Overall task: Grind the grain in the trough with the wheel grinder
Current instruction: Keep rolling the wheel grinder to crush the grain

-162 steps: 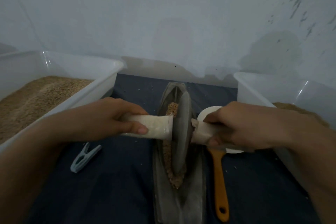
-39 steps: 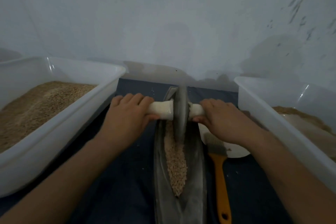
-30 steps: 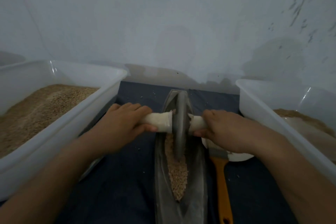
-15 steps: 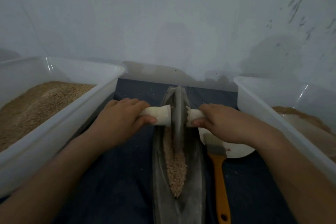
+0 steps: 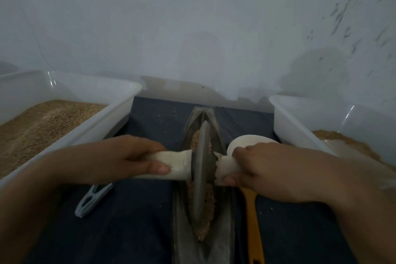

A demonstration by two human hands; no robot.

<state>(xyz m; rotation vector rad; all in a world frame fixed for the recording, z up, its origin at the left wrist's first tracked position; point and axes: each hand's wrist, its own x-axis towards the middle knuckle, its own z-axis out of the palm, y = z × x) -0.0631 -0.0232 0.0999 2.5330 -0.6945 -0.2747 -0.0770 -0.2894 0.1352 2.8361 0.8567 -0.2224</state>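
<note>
Head view, looking down: the left hand is clenched around the left white handle of the wheel grinder, and the right hand is wrapped around the right handle on the far side of the disc. Between the two fists the grey wheel stands upright on edge in the long dark trough, on the dark cloth. Grain lies along the trough's groove, showing beyond and nearer than the wheel. A white tub of grain sits left; a second tub sits right. An orange-handled brush lies just right of the trough, a pale clip to its left.
</note>
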